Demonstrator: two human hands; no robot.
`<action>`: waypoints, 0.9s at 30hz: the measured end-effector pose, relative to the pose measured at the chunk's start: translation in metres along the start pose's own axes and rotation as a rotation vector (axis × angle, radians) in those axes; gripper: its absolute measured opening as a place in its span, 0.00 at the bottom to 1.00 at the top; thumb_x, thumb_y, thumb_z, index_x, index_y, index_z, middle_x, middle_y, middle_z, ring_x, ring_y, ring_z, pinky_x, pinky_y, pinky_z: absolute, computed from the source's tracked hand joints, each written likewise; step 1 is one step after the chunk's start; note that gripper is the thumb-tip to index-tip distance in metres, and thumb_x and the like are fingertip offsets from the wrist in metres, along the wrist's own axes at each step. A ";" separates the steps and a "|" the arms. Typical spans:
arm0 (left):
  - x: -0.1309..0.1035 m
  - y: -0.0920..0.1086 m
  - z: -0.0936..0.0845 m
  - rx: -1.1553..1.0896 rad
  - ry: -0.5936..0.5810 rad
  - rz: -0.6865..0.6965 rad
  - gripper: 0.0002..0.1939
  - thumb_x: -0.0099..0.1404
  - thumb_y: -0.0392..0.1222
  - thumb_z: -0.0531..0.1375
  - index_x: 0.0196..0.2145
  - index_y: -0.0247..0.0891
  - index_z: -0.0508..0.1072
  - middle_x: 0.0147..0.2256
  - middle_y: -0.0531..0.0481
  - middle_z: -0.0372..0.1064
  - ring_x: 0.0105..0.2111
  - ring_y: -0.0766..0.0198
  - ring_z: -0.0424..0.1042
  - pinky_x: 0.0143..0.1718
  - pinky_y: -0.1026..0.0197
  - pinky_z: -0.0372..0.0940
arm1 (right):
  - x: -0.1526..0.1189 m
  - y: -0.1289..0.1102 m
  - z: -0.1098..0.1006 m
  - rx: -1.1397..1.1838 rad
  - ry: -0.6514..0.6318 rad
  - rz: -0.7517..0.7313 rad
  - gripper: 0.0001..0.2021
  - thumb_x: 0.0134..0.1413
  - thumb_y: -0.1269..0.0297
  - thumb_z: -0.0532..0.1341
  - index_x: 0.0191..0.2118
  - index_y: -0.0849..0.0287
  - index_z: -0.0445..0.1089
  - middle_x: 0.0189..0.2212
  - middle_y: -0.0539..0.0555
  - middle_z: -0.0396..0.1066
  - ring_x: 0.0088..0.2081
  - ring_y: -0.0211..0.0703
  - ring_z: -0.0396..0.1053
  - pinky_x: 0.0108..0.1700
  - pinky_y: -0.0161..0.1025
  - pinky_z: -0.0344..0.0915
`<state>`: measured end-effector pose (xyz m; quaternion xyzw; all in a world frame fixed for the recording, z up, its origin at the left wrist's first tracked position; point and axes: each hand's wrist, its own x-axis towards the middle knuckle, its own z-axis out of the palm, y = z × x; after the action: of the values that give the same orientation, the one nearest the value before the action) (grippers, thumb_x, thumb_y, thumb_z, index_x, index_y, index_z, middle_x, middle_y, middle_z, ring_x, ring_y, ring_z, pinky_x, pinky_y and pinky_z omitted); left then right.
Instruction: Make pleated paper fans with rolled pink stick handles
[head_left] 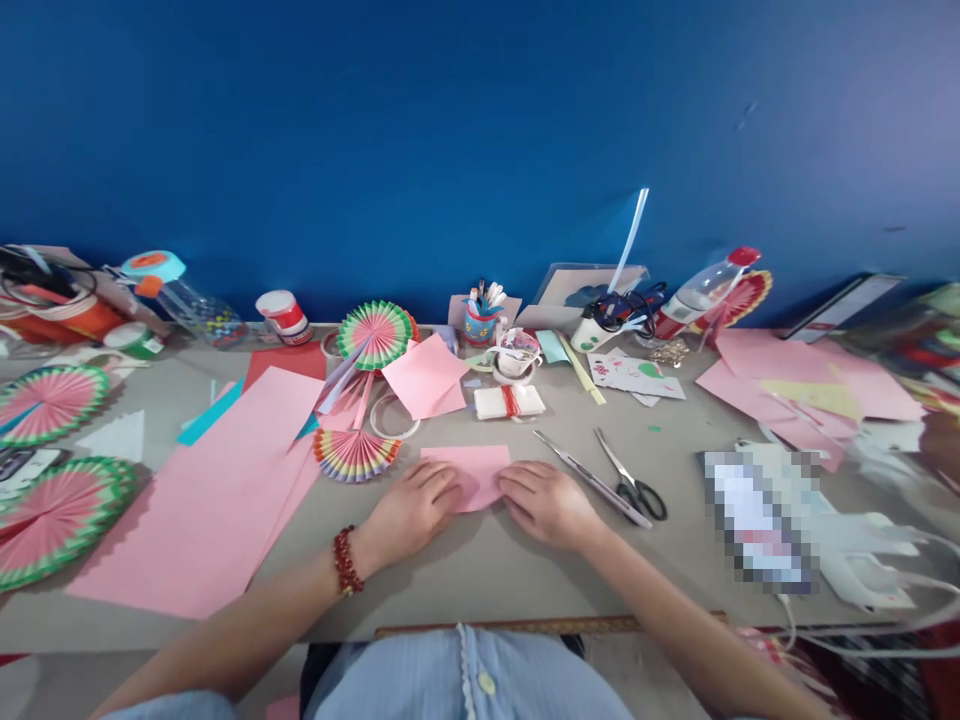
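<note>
A small pink sheet of paper (478, 477) lies on the table between my hands, its far edge straight. My left hand (409, 508), with a red bead bracelet (347, 560) at the wrist, holds its left end, fingers bent over the paper. At the other end my right hand (549, 503) grips the paper with its fingers curled and the thumb tucked beneath. Just right of that hand lie a silver-grey craft knife (592, 480) and scissors (630, 478) with black handles.
Large pink sheets (202, 500) and pleated paper fans (356, 455) lie to the left. Beyond the hands stand a pen cup (480, 325) and a white bundle tied in red (510, 402). A pixelated phone (757, 520) lies right. A wooden ruler (555, 625) borders the front edge.
</note>
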<state>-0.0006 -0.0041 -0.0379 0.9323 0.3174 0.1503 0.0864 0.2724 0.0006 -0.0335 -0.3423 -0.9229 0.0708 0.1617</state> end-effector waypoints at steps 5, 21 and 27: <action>-0.003 0.005 -0.011 -0.096 -0.034 -0.113 0.12 0.74 0.37 0.51 0.39 0.37 0.74 0.36 0.46 0.71 0.39 0.57 0.71 0.42 0.55 0.67 | -0.002 -0.012 -0.009 0.141 -0.045 0.062 0.24 0.60 0.52 0.62 0.57 0.61 0.68 0.49 0.63 0.76 0.50 0.56 0.72 0.54 0.53 0.66; -0.033 0.041 0.001 0.117 -0.014 0.026 0.24 0.73 0.39 0.50 0.64 0.33 0.62 0.66 0.42 0.58 0.66 0.53 0.56 0.67 0.50 0.52 | 0.017 -0.019 0.006 0.316 -0.098 0.350 0.10 0.66 0.68 0.53 0.42 0.56 0.72 0.40 0.55 0.75 0.39 0.43 0.74 0.40 0.36 0.67; -0.040 0.049 0.016 0.138 -0.104 -0.084 0.32 0.74 0.51 0.51 0.68 0.30 0.54 0.70 0.38 0.46 0.70 0.49 0.46 0.69 0.46 0.46 | 0.018 -0.021 0.013 0.261 -0.048 0.378 0.10 0.66 0.67 0.53 0.44 0.54 0.72 0.39 0.55 0.76 0.39 0.45 0.75 0.40 0.37 0.67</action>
<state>0.0022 -0.0689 -0.0495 0.9284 0.3609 0.0757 0.0444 0.2427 -0.0038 -0.0362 -0.4837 -0.8289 0.2265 0.1663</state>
